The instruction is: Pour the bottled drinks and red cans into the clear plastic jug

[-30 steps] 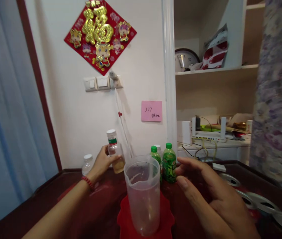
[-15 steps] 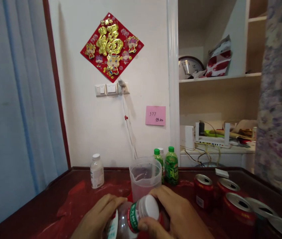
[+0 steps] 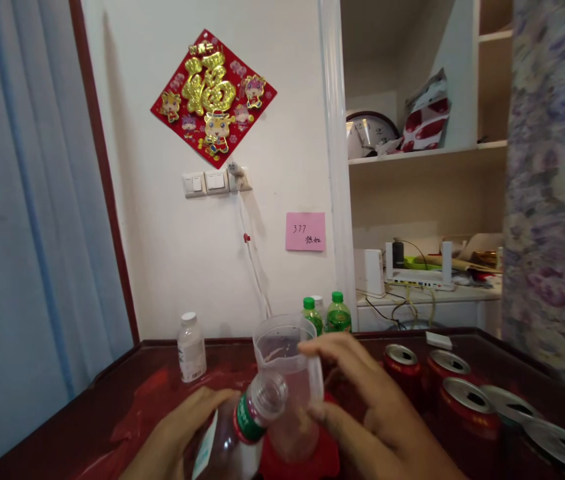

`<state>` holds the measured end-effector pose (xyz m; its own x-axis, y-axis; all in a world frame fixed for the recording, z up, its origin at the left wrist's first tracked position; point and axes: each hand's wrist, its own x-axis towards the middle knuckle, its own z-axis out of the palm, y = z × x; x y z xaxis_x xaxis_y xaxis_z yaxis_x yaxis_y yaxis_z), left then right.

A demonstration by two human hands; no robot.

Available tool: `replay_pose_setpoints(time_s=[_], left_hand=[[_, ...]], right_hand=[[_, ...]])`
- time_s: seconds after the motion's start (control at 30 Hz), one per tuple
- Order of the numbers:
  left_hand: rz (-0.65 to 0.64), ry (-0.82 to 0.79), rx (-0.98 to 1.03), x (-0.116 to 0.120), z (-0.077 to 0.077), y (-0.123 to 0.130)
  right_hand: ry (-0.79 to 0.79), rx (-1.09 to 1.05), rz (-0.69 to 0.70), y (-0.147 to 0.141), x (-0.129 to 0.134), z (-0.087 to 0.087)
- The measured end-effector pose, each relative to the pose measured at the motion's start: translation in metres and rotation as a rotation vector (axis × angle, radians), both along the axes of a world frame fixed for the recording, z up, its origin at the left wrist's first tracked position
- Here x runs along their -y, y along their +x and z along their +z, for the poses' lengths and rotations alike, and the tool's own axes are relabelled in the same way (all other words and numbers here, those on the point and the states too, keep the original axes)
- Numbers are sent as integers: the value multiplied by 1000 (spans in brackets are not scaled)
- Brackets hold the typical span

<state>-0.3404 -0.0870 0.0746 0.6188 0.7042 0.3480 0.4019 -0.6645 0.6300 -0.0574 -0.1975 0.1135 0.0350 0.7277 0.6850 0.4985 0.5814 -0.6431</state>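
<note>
My left hand (image 3: pixel 182 427) is wrapped round a clear plastic bottle (image 3: pixel 227 440) with a green and red neck label. The bottle tilts to the right, its mouth uncapped. My right hand (image 3: pixel 367 407) pinches the white bottle cap (image 3: pixel 317 379), seen edge-on between thumb and forefinger. Just beyond the bottle mouth stands a translucent plastic jug (image 3: pixel 282 353) on something red (image 3: pixel 330 460); part of the jug is behind the bottle and my right hand.
A small white-capped bottle (image 3: pixel 192 350) stands at the left. Behind the jug are green-capped bottles (image 3: pixel 337 315). Several opened red cans (image 3: pixel 467 407) line the right side, near a small white box (image 3: pixel 438 341). The dark red table (image 3: pixel 127 373) meets the wall.
The cap has come off the bottle and moved right in my right hand. The bottle's open mouth now shows. The view has shifted slightly.
</note>
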Motion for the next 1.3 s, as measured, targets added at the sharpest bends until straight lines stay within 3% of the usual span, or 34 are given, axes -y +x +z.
replay_pose_setpoints(time_s=[0.1,0.2,0.4,0.53,0.77,0.93,1.13,1.3], left_hand=[[91,99,-7,-11,25,-3],[195,317,-116,-32,46,-4],[347,721,-307,-75,78,8],[368,859,-455,-86,95,20],[290,1113,-603,-89,107,32],[266,1270,-599,-89,116,39],[275,1428,-640,-77,129,55],[188,1535,-604,-66,136,67]], right_hand=[[20,-163,-60,5,-2,-3],[15,-261,-53,10,-7,-8],[26,-301,-7,15,-6,-12],[36,-307,-40,16,-4,-8],[50,-314,-98,19,-4,-3],[68,-311,-110,17,-3,1],[98,-315,-119,17,1,5],[111,-283,-120,19,1,4]])
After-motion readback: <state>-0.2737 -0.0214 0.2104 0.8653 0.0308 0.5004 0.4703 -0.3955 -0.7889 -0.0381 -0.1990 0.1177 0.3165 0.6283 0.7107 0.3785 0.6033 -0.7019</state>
